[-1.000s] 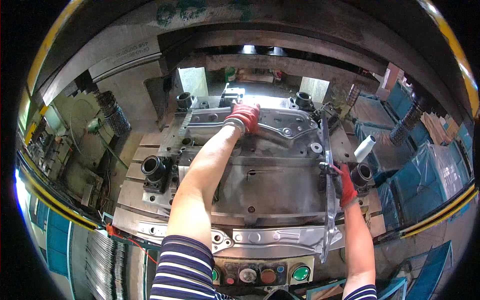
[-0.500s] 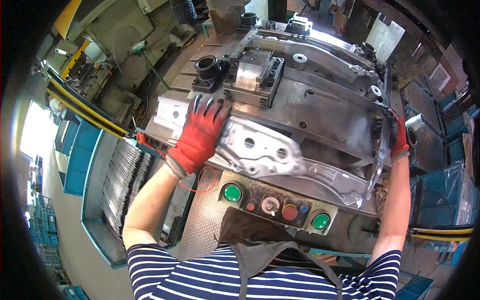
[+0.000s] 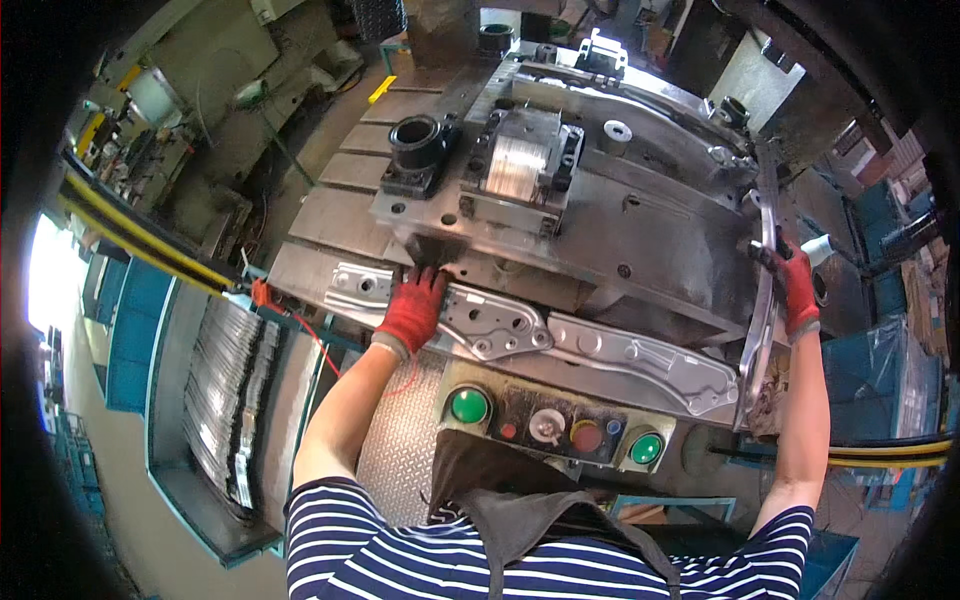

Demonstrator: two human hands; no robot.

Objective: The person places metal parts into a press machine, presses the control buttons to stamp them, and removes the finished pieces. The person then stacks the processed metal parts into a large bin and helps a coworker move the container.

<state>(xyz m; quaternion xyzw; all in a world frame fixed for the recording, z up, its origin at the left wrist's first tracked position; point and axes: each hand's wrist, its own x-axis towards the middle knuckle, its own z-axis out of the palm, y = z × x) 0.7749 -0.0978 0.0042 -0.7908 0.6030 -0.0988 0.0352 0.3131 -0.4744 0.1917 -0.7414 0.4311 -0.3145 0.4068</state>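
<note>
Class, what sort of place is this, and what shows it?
Probably a metal-stamping workshop: a heavy steel die, a blue bin of stacked metal parts, and a control panel with green push buttons.

The slotted bed (image 3: 330, 218) carries stamped metal panels (image 3: 598, 341).

Wide fisheye view from the left of two head-worn cameras, looking steeply down and forward over the wearer's striped shirt (image 3: 350, 545) at the lower edge. The metal press bed (image 3: 340, 215) lies near, within reach of the left hand (image 3: 412, 308) and right hand (image 3: 795, 285), its front edge slanting down to the right. Straight lines bow toward the rim, and black fills the corners
</note>
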